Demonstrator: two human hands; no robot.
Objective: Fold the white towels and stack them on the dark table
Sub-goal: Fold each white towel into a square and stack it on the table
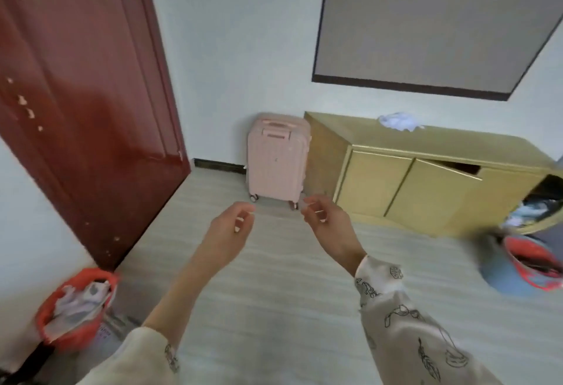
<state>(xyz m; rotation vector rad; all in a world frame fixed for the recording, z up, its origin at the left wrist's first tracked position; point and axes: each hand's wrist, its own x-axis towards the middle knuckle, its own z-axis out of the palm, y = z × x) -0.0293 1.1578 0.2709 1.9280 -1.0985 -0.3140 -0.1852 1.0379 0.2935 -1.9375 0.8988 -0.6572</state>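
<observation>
Head view, nearest first: two patterned cream sleeves [405, 326] reach forward over the pale striped floor [274, 293]. Left hand [228, 229] and right hand [327, 221] hover side by side, apart, each grip loosely curled with nothing in it. At 8 o'clock a red basket [48, 320] holds crumpled white cloth [80, 302]. At 3 o'clock sits another red basket [530, 265], blurred. Farther off, a pink suitcase [275, 159] stands at 12 o'clock beside a yellow cabinet [426, 177] carrying a crumpled white cloth bundle [399, 121]. No dark worktop shows.
</observation>
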